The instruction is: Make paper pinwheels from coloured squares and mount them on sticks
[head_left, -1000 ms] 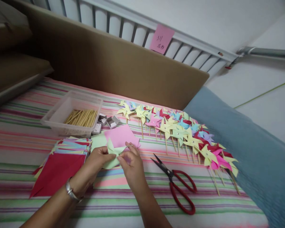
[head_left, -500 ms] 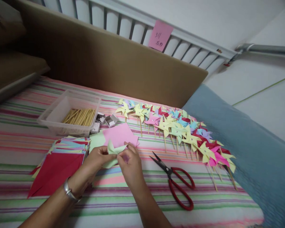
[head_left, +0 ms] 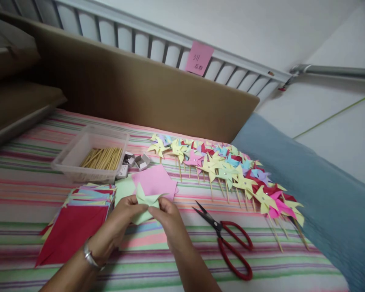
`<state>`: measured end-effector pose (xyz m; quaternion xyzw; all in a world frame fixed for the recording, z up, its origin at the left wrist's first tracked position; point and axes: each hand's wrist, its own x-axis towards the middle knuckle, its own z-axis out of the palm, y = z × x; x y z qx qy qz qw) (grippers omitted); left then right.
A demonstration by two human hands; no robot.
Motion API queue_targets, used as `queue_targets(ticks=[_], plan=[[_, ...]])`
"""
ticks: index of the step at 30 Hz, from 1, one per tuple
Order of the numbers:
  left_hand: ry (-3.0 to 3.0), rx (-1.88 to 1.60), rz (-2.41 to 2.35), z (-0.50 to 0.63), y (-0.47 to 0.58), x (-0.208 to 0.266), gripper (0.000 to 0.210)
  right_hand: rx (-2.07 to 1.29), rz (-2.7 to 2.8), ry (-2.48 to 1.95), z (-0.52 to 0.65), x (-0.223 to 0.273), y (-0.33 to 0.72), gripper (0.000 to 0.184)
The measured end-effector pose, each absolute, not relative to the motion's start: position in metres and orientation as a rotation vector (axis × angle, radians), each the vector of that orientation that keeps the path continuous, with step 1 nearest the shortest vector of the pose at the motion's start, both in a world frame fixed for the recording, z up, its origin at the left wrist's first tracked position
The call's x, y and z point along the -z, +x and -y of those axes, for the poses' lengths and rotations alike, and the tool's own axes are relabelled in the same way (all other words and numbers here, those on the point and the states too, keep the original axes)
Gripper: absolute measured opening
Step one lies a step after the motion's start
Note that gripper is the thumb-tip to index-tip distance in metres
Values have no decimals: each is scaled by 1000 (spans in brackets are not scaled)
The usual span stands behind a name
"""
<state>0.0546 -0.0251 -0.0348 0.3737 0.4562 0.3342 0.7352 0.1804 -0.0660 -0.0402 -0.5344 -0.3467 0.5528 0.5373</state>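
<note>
you are holding a sheet of green paper (head_left: 144,217), partly folded, between both hands at the near edge of the loose sheets. your left hand (head_left: 125,215) is gripping its left side, thumb laid over the paper, a silver bracelet (head_left: 89,256) sitting at the wrist; your right hand (head_left: 170,215) is pinching its right side, fingers curling behind. your two thumbs are pressing close together near the middle of the paper, where the folds are gathering (whether the tips are touching, you cannot tell from this angle). beyond the paper, a pink sheet (head_left: 153,180) is overlapping a pale green sheet (head_left: 123,189). to the left, a stack of papers (head_left: 74,227) is showing red on top; behind it, a clear plastic container (head_left: 76,152) is holding wooden sticks (head_left: 105,159), with small open boxes (head_left: 142,162) standing just beside. to the right, scissors (head_left: 218,227) with red handles are lying on the striped cloth (head_left: 158,278), blades slightly parted, and pinwheels (head_left: 245,183) on sticks are lying in a long, crowded row.
</note>
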Motion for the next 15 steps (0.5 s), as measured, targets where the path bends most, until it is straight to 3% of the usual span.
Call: queue_targets(ticks=[7, 15], plan=[[925, -791, -1000, 23, 60, 49, 15, -1259, 802, -1382, 61, 55, 184, 13], [1066, -857, -1019, 20, 56, 48, 10, -1231, 958, -1366, 67, 53, 192, 18]])
